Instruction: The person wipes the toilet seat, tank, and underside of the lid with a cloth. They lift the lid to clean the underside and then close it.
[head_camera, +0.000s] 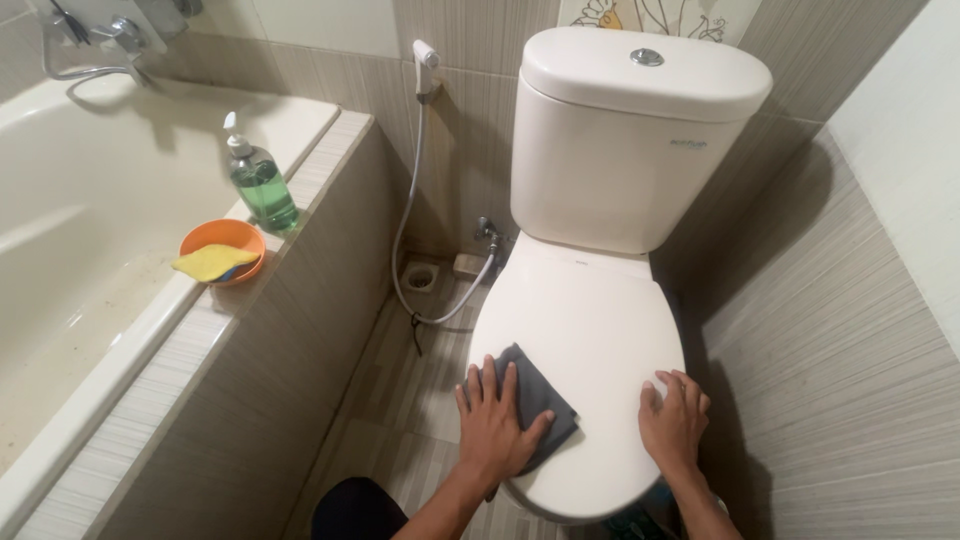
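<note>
A white toilet stands ahead with its lid (590, 340) down and its cistern (620, 140) behind. On the lid's near left part lies a dark grey cloth (540, 395). My left hand (495, 425) lies flat on that cloth, fingers spread, pressing it to the lid. My right hand (675, 420) rests on the lid's near right edge, fingers slightly curled, with nothing in it.
A bathtub (80, 230) runs along the left with a tiled ledge (200, 330). On the ledge stand a green soap pump bottle (262, 180) and an orange bowl (222, 250) with a yellow sponge. A spray hose (410, 200) hangs beside the cistern. A tiled wall closes the right.
</note>
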